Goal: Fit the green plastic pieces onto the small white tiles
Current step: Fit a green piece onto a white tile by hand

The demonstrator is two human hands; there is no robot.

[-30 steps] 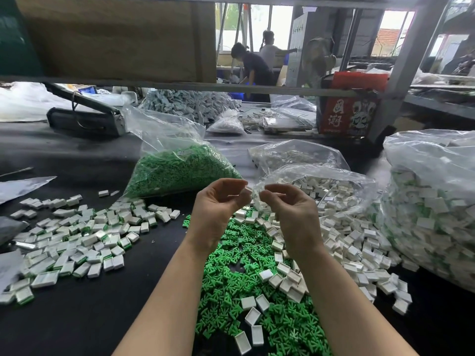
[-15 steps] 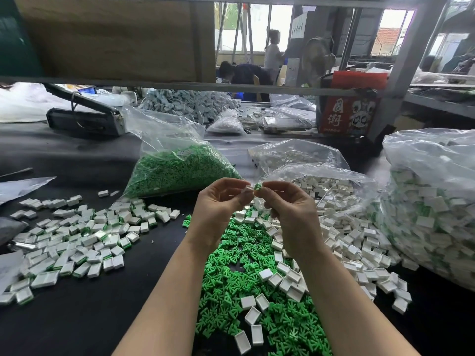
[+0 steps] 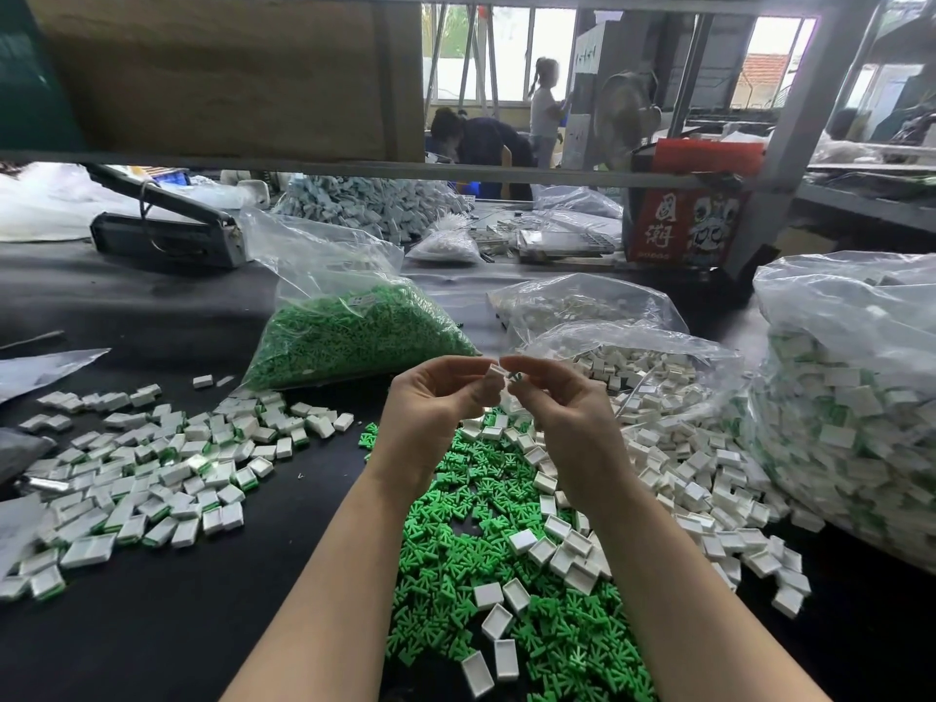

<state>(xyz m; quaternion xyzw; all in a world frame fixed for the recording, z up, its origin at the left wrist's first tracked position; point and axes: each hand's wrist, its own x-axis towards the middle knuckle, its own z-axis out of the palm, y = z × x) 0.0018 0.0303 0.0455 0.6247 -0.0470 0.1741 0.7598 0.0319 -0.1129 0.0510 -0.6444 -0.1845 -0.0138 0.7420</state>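
Observation:
My left hand (image 3: pixel 430 402) pinches a small white tile (image 3: pixel 494 371) at its fingertips, raised above the table. My right hand (image 3: pixel 559 412) meets it fingertip to fingertip and pinches a green plastic piece (image 3: pixel 516 378) right against the tile. Below my forearms lies a loose heap of green pieces (image 3: pixel 456 564) with white tiles (image 3: pixel 673 463) spilling over it from the right.
A pile of tiles with green fitted (image 3: pixel 142 478) covers the black table at the left. Behind stand an open bag of green pieces (image 3: pixel 349 336), bags of white tiles (image 3: pixel 633 357) and a large bag of finished tiles (image 3: pixel 856 412) at the right. People work in the background.
My fingertips have come together: the green piece in my right hand now sits against the white tile held in my left. Both hands stay at the same height above the heap.

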